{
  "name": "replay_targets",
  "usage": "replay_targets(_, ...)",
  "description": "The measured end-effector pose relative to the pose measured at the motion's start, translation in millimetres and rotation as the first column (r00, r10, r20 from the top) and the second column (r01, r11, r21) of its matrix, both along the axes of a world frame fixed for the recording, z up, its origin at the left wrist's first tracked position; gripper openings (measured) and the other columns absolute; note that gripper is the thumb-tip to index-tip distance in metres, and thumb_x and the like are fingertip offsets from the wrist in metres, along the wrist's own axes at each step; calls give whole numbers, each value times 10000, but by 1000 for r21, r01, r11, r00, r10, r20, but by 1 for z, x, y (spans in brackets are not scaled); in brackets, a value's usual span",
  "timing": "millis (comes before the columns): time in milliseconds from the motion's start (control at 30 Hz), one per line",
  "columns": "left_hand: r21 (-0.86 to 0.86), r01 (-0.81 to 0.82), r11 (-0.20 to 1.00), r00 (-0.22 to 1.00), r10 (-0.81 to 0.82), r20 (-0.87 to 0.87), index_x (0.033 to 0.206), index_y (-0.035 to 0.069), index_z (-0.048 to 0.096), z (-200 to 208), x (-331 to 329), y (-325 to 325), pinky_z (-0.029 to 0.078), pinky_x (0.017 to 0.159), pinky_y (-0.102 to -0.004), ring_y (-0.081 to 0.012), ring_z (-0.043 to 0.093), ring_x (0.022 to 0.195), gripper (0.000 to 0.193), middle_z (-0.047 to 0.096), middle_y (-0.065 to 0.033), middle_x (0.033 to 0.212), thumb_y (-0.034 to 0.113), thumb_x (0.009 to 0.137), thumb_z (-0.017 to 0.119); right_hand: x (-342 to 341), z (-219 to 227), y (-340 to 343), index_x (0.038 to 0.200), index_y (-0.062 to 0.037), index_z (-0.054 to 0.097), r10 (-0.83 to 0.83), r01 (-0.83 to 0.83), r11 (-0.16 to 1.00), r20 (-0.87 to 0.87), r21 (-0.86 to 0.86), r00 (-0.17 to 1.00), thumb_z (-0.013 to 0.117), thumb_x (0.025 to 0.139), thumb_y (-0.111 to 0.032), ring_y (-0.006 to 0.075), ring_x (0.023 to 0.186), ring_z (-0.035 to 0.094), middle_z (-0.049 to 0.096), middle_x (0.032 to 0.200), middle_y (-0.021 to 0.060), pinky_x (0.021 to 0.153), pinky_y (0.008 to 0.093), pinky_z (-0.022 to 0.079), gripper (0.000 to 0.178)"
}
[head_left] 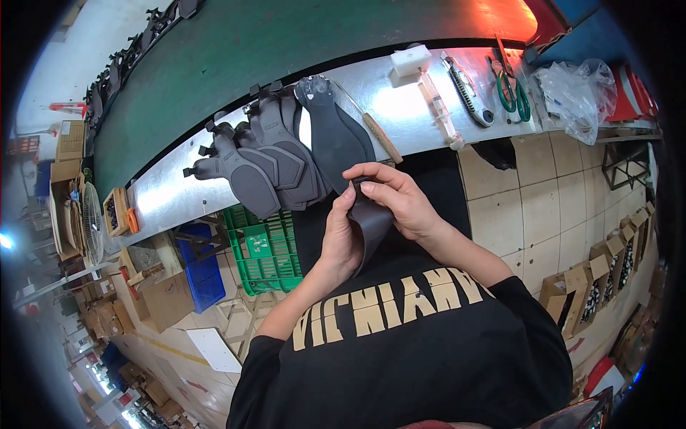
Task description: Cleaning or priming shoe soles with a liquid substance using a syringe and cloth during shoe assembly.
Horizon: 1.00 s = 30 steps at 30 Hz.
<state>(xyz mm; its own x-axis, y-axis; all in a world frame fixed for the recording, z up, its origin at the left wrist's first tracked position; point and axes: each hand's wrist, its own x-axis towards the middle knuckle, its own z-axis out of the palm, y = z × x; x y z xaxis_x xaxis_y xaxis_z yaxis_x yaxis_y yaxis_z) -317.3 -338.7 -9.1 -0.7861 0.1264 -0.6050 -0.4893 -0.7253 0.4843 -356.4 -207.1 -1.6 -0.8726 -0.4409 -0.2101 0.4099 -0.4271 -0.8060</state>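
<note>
In front of my chest, a dark grey, curved, flexible moulded piece (373,220) is held between both hands. My left hand (339,242) is closed on its left side, thumb at the upper end. At that same narrow upper end, my right hand (406,204) pinches it with thumb and fingers. Just beyond, a heap of similar dark grey moulded pieces (259,175) overhangs the bench's near edge. Beside the heap lies a longer, dark, sole-shaped piece (336,136). A slim tool with a wooden handle (382,137) rests right of it.
On the metal bench edge (168,175) lie a white block (411,61), a clear tube-like item (440,107), a utility knife (468,93), green-handled scissors (520,100) and a plastic bag (579,93). Behind runs a green belt (236,53). Below stands a green crate (264,250).
</note>
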Motion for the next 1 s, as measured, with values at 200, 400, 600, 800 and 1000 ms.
replay_targets(200, 296, 186, 937, 982, -173, -70, 970, 103, 564, -13, -4, -16, 502, 729, -307, -158, 598, 782, 367, 614, -59, 890, 466, 951, 509, -4, -3, 4, 1263, -49, 606, 48, -48, 999, 63, -3, 997, 493, 944, -72, 25, 709, 458, 522, 796, -44, 647, 160, 389, 339)
replay_targets(400, 569, 221, 792, 966, -256, -19, 891, 145, 548, -14, -8, -16, 367, 520, -257, -135, 445, 556, 453, 558, -48, 781, 554, 962, 368, -1, -4, 5, 1258, -49, 607, 53, -53, 999, 26, 5, 998, 507, 959, -89, 22, 709, 488, 534, 803, -27, 616, 155, 404, 318)
replay_targets(600, 592, 209, 778, 961, -275, 22, 888, 142, 558, -15, -7, -16, 347, 516, -265, -136, 417, 534, 475, 547, -38, 777, 561, 962, 345, -1, -2, 4, 1237, -53, 616, 60, -61, 998, 60, 9, 996, 561, 938, -67, 9, 629, 468, 533, 804, -25, 559, 143, 394, 304)
replay_targets(800, 597, 187, 780, 967, -254, 28, 886, 137, 558, -15, -10, -18, 337, 511, -271, -134, 395, 522, 475, 543, -35, 773, 558, 958, 349, -5, -2, 0, 1233, -55, 619, 66, -66, 998, 99, -2, 993, 569, 938, -73, 6, 606, 458, 527, 780, -34, 554, 140, 388, 300)
replay_targets(1000, 586, 201, 785, 962, -270, 33, 863, 119, 525, -11, -14, -3, 338, 513, -263, -131, 393, 529, 455, 493, -20, 726, 526, 966, 349, -2, 1, 14, 1220, -49, 623, 16, -16, 1000, 126, 4, 992, 553, 939, -59, 4, 606, 453, 529, 767, -31, 554, 155, 402, 290)
